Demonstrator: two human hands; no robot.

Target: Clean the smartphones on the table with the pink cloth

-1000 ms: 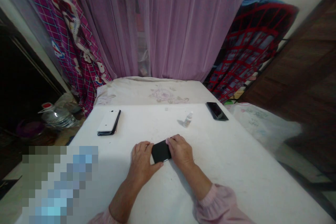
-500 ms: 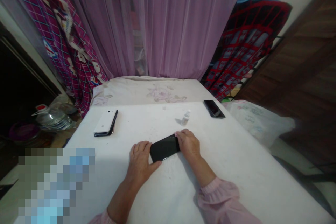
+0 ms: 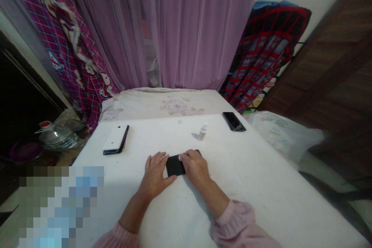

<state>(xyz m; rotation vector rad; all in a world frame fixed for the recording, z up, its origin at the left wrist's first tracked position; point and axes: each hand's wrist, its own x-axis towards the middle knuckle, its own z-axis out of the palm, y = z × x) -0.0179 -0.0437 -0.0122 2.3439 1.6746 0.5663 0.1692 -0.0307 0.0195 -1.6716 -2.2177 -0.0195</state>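
Single head-worn camera, looking forward and down over the table [image 3: 171, 221]
The camera sits above the table's near side, roughly at arm's length from the wearer's left hand [image 3: 156, 173] and right hand [image 3: 196, 168], which appear just below the centre. The view is wide: the table's far edge crosses a little above mid-height, and the purple curtain [image 3: 188, 27] behind it reaches the top border.

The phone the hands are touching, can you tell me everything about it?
The phone is flat and black, with a smooth-looking, unlit face. It lies on the white table, right end slightly farther away. The left hand holds its left end, thumb at the near corner; the right hand covers much of its right half.
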